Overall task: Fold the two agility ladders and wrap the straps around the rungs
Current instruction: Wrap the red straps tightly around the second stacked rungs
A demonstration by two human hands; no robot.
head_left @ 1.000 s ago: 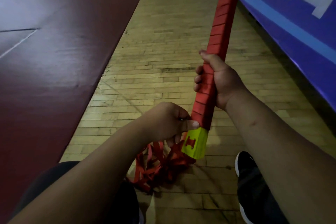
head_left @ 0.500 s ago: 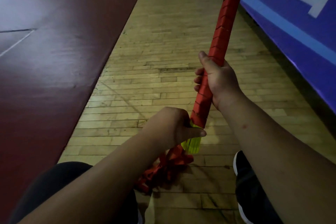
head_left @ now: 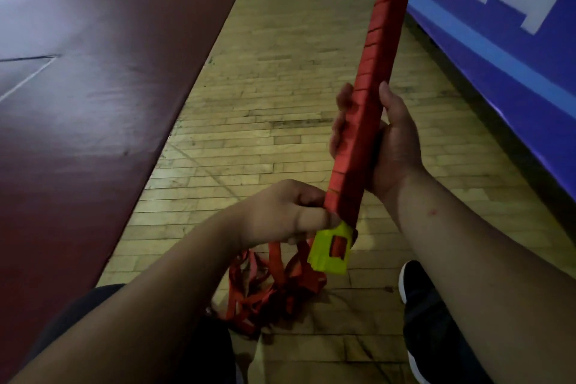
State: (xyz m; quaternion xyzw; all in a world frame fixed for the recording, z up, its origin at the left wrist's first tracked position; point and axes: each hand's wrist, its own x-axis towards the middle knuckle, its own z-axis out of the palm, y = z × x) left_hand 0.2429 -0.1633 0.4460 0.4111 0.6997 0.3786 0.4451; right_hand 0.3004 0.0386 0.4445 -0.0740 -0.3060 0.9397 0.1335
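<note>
A stacked bundle of yellow ladder rungs, wound along most of its length in red strap, stands tilted in front of me. My right hand grips the bundle around its middle, thumb up on the right side. At the bundle's lower end my left hand pinches the red strap against the wrapped part. Loose red strap hangs from there and lies in a tangled heap on the floor.
I stand on a wooden plank floor. A dark red mat covers the left side. A blue banner with white letters runs along the right. My black shoe is at the lower right, near the strap heap.
My right hand has turned the bundle, so the yellow rung end shows its flat face again. My left hand stays at the lower end with the strap.
</note>
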